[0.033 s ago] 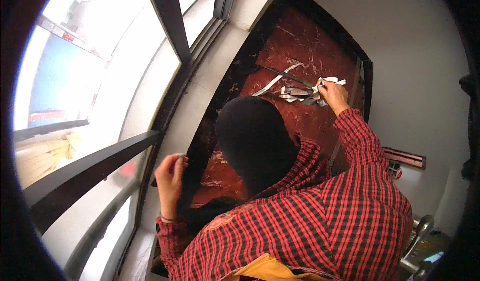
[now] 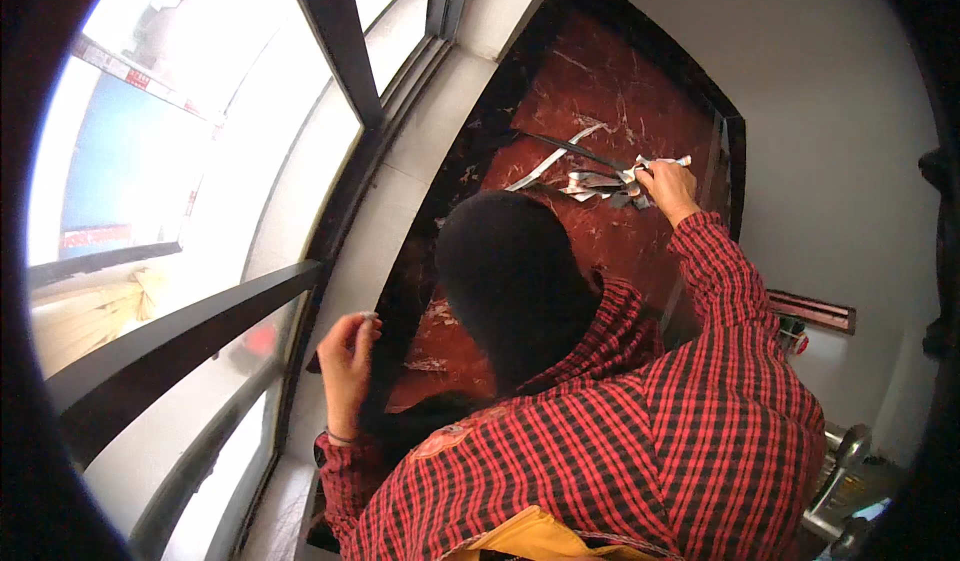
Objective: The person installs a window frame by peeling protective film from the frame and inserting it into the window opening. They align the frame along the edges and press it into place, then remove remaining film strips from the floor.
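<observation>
A person in a red-and-black checked shirt (image 2: 560,461) and black head covering (image 2: 505,281) is seen from behind, filling the lower middle. Their right hand (image 2: 668,183) grips a crumpled bunch of silver-white and dark strips (image 2: 590,183) against a red marble-patterned panel (image 2: 570,71) with a black border. A pale strip (image 2: 545,169) slants beside the bunch. Their left hand (image 2: 348,356), raised near the panel's left border, pinches a small pale piece (image 2: 368,317). Neither of my own hands is in view.
A bright window with dark frame bars (image 2: 190,321) runs along the left, beside a pale sill (image 2: 420,141). A grey wall (image 2: 830,141) stands at the right, with a metal rail (image 2: 840,461) at lower right. Yellow fabric (image 2: 520,536) shows at the bottom edge.
The person's left hand has shifted slightly down and to the right. Their right hand and head have moved very slightly.
</observation>
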The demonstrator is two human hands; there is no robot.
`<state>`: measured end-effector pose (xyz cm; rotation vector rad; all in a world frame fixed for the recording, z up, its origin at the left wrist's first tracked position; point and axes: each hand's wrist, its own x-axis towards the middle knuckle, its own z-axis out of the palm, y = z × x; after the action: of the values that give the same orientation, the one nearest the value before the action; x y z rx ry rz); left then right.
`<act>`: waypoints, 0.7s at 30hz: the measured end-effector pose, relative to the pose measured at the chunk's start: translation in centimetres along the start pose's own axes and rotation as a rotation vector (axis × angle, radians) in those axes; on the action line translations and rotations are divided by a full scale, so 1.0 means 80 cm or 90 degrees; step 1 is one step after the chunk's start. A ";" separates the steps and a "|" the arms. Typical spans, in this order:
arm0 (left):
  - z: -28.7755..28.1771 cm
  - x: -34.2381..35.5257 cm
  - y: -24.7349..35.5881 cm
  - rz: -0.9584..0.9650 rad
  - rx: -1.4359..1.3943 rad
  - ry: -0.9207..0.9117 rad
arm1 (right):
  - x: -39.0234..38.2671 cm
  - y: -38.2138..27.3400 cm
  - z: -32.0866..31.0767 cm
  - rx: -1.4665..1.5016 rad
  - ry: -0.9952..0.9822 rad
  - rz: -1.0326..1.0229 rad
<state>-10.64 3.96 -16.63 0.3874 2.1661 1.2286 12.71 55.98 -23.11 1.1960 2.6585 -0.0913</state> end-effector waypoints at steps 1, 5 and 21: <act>0.008 -0.005 -0.009 -0.019 0.047 -0.020 | 0.007 0.005 -0.004 -0.085 -0.044 0.008; 0.023 -0.009 -0.044 0.029 0.185 -0.032 | 0.039 0.013 -0.010 -0.069 -0.012 0.025; 0.033 -0.016 -0.048 0.025 0.224 0.015 | 0.089 0.095 0.039 0.590 -0.187 0.118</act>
<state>-7.82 3.02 -20.44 0.5655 2.4079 0.8722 14.39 65.79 -27.52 1.4778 2.2297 -1.4557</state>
